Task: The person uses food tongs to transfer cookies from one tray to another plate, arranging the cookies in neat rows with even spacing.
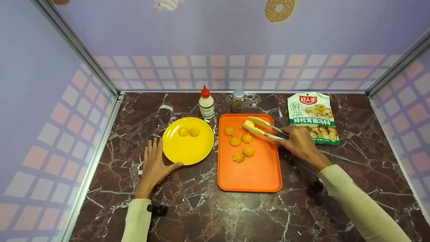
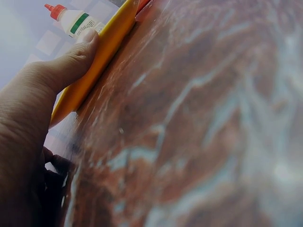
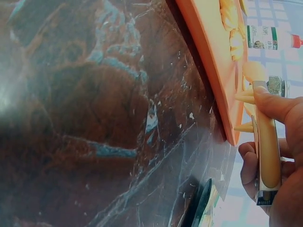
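Note:
My right hand (image 1: 299, 142) grips metal tongs (image 3: 268, 156) with yellow tips over the top right of the orange tray (image 1: 248, 178). Between the tips is a round yellow cookie (image 1: 249, 124); whether it is lifted I cannot tell. Several swirled cookies (image 1: 248, 152) lie on the tray. To its left is a yellow plate (image 1: 188, 151) with two cookies (image 1: 189, 131) side by side near its far part. My left hand (image 1: 155, 166) lies at the plate's left edge, fingers stretched out, and its thumb (image 2: 78, 59) touches the rim.
A white squeeze bottle (image 1: 206, 106) with a red cap stands behind the plate. Next to it, behind the tray, is a small jar (image 1: 238, 102) with a grey lid. A green and white food packet (image 1: 314, 117) lies to the right. Patterned walls (image 1: 215, 70) enclose the marbled table (image 1: 201, 215).

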The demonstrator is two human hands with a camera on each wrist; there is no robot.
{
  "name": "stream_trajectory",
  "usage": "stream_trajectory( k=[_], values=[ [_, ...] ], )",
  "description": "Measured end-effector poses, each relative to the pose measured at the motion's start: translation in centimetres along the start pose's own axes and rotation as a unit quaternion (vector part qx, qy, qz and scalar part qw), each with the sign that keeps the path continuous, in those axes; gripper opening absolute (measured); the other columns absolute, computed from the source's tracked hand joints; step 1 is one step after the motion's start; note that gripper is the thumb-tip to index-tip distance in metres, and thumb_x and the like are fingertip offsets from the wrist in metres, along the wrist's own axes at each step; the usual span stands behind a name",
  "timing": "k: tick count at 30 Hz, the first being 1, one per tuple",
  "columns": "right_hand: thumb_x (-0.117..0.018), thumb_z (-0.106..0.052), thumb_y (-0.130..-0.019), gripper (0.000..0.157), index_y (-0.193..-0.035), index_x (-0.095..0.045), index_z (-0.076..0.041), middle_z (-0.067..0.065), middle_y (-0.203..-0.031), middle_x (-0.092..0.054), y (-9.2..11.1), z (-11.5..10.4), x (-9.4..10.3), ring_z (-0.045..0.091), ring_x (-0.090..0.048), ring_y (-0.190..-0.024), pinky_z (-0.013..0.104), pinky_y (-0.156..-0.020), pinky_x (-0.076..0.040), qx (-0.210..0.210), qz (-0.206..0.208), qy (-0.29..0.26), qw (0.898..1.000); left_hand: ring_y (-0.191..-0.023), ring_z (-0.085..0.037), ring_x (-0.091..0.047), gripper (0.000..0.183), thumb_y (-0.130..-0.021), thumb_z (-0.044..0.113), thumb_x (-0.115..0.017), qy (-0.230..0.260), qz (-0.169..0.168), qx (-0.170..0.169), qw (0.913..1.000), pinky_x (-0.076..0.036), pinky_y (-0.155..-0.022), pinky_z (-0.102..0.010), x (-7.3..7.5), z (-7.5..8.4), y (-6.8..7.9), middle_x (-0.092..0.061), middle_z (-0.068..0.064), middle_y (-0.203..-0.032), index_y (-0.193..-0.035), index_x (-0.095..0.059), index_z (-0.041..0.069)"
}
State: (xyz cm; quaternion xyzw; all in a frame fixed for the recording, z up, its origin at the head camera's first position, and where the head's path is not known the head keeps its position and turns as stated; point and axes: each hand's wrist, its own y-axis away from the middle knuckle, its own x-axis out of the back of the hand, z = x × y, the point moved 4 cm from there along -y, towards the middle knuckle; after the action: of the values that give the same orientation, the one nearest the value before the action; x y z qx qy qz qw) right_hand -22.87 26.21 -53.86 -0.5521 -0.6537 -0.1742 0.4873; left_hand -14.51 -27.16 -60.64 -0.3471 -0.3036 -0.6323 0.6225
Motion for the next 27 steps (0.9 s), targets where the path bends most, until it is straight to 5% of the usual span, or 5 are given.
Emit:
stream_trajectory(
  k=[14, 27],
  values=[
    [-0.100, -0.029, -0.083, 0.046, -0.110, -0.083, 0.004, 0.015, -0.082, -0.067, -0.5, -1.5, 0.4, 0.028, -0.057, -0.064, 0.039, -0.058, -0.040, 0.012, 0.001, 0.025, 1.000, -0.170, -0.044, 0.008, 0.139, -0.082, 0.068, -0.088, -0.003, -0.003, 0.001, 1.0000, 0.010, -0.136, -0.057, 0.0, 0.1, 0.0, -0.003, -0.025, -0.183, -0.177, -0.008, 0.004],
    [-0.100, -0.030, -0.084, 0.048, -0.110, -0.082, 0.006, 0.015, -0.083, -0.066, -1.0, -3.8, -0.2, 0.026, -0.057, -0.064, 0.038, -0.057, -0.045, 0.045, 0.003, 0.011, 0.999, -0.170, -0.044, 0.007, 0.140, -0.080, 0.068, -0.089, -0.003, -0.001, 0.002, 1.0000, 0.010, -0.136, -0.058, 0.0, 0.2, 0.0, -0.004, -0.026, -0.183, -0.177, -0.010, 0.004]
  ],
)
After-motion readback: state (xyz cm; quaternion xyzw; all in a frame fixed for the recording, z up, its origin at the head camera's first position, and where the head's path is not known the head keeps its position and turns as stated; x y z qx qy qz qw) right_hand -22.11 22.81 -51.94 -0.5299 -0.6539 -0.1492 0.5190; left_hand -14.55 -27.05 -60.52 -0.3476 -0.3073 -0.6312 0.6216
